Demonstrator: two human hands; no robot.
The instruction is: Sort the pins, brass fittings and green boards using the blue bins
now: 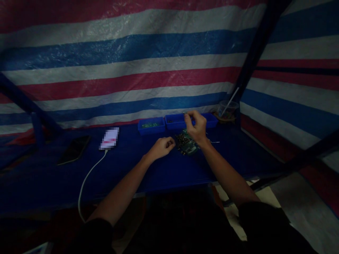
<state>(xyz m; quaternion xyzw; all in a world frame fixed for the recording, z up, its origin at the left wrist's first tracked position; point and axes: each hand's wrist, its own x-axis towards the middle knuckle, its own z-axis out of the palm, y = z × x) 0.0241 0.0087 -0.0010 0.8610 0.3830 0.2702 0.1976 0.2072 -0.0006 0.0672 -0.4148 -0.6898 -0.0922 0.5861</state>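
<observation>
My right hand [197, 126] is raised in front of the blue bins, its thumb and forefinger pinched together. A small greenish bit seems to show at the fingertips, too small to name. My left hand [161, 147] rests low over the blue table, fingers curled; whatever they hold, if anything, is hidden. Just right of it lies a pile of small metal parts [182, 141], dark and brass-coloured. Green pieces like small circuit boards [191, 148] lie among them, partly behind my right wrist.
Behind the pile stand a blue bin with green pieces [151, 131], a middle blue bin [173, 126] and a right blue bin [211, 124]. A clear cup with a straw [228, 108] is at the back right. A dark phone [74, 150] and a lit phone with a white cable [92, 164] lie left.
</observation>
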